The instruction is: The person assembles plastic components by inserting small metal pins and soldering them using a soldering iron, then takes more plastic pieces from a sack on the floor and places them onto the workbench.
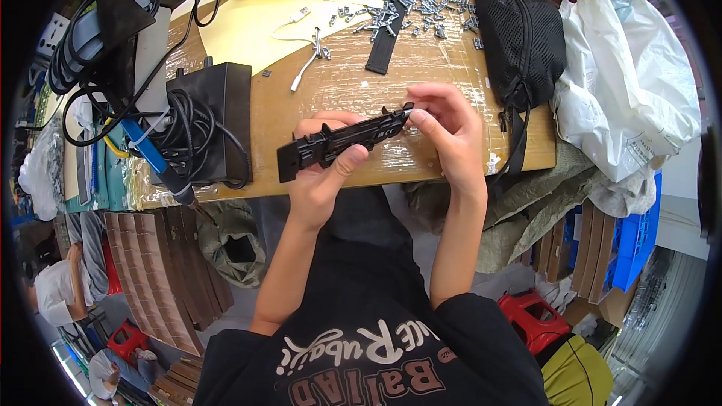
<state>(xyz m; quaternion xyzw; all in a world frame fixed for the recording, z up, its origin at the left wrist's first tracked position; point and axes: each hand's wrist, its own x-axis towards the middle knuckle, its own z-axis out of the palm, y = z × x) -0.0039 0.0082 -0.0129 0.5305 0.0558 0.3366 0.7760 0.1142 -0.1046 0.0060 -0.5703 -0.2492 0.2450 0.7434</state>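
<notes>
Over the table's front edge I hold a long black plastic part [347,137] with ribs and small raised tabs, tilted up toward the right. My left hand [320,192] is wrapped round its left half, thumb on the near side. At the part's right end, my right hand [455,139] pinches with thumb and forefinger. A small light-coloured bit shows at that pinch, too small to name. Beyond my hands, a white cable [307,69] with plugs lies on the brown tabletop [282,116], and many small grey metal pieces [429,4] are scattered farther back.
At the left stand a black box [226,79] with coiled cords and a blue-and-black corded tool [147,146]. Yellow paper [244,30] covers the back. A black mesh pouch [523,37] and white plastic bag [620,68] lie right. A red stool [534,323] stands behind me.
</notes>
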